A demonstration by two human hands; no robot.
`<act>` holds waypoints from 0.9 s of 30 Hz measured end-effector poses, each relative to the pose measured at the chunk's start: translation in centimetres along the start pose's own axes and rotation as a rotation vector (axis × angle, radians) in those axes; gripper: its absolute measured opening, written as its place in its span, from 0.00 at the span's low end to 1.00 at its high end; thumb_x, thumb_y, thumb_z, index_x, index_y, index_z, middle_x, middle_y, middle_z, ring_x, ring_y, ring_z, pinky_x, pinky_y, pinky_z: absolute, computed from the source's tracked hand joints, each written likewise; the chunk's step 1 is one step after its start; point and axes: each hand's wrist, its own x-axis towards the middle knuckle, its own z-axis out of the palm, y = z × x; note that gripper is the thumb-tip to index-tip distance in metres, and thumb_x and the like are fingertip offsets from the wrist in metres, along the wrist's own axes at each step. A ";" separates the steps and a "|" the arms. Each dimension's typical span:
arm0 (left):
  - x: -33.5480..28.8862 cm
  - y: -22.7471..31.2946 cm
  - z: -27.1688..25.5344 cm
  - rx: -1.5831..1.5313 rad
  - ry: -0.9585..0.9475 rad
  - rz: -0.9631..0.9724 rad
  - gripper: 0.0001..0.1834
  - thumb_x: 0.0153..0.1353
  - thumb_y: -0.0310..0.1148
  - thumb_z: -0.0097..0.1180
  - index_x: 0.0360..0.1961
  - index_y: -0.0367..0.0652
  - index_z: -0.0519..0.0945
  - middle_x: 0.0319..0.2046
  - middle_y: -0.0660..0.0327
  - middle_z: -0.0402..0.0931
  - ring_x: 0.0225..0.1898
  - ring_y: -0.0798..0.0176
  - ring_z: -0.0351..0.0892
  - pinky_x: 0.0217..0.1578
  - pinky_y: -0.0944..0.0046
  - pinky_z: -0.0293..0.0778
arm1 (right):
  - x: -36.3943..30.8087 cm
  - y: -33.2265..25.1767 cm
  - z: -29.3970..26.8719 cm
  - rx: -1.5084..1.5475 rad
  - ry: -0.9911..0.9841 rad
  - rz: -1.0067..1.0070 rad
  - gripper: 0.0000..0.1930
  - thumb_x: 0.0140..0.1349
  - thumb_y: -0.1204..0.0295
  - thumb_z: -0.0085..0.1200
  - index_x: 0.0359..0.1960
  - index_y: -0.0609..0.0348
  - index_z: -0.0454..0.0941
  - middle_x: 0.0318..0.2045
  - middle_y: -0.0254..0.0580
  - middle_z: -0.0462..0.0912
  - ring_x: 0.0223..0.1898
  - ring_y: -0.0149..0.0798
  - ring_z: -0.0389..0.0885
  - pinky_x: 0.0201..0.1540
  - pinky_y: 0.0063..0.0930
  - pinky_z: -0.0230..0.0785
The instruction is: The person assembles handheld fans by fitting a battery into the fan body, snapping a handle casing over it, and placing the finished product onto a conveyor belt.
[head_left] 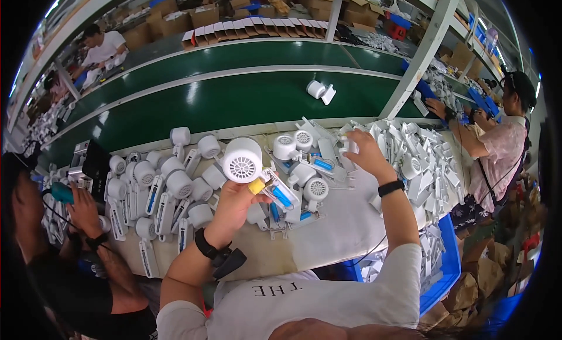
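My left hand (233, 204) is closed round a white handheld fan (242, 160), its round grille facing up. The fan's handle lies open and shows a blue battery (282, 196) inside. A small yellow piece (256, 185) sits by my fingertips, its kind unclear. My right hand (369, 155) is over the edge of a heap of white plastic handle parts (418, 164), thumb and fingers apart around a white part. Between my hands lie several more fans (316, 189), some with blue batteries exposed.
White fans (178, 184) crowd the bench's left side. Beyond runs a green conveyor belt (234, 97) carrying one fan (316, 89). A blue crate (448, 264) of white parts stands below right. At left, a co-worker's hand (85, 214) holds a teal tool (61, 192); another person (503, 141) works at right.
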 end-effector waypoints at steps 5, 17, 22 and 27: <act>0.1 -2.1 -0.3 -0.057 0.095 0.156 0.16 0.60 0.27 0.49 0.50 0.37 0.69 0.48 0.49 0.71 0.47 0.56 0.74 0.41 0.57 0.77 | -1.1 -12.5 -2.4 0.740 0.065 0.123 0.27 0.43 0.71 0.64 0.49 0.60 0.71 0.41 0.46 0.76 0.44 0.41 0.74 0.45 0.31 0.66; -1.1 -4.4 2.6 -0.292 0.238 0.283 0.16 0.58 0.24 0.51 0.49 0.39 0.70 0.45 0.60 0.73 0.44 0.66 0.74 0.42 0.66 0.72 | -1.6 -21.6 -0.4 0.171 0.289 -0.163 0.26 0.43 0.73 0.61 0.47 0.64 0.70 0.46 0.51 0.75 0.44 0.51 0.75 0.44 0.35 0.71; -0.8 -3.9 2.5 -0.267 0.309 0.398 0.17 0.56 0.22 0.52 0.48 0.39 0.70 0.45 0.59 0.73 0.45 0.64 0.74 0.47 0.66 0.70 | -0.7 -22.0 0.3 0.164 0.336 -0.257 0.25 0.44 0.72 0.61 0.47 0.63 0.70 0.47 0.52 0.74 0.44 0.51 0.76 0.46 0.34 0.70; -1.6 -2.0 1.1 -0.198 0.241 0.403 0.17 0.57 0.26 0.50 0.49 0.34 0.69 0.44 0.55 0.74 0.47 0.59 0.74 0.51 0.59 0.68 | -1.5 -19.4 -0.2 0.765 0.017 0.039 0.22 0.53 0.66 0.59 0.47 0.63 0.69 0.36 0.42 0.77 0.35 0.36 0.75 0.38 0.25 0.67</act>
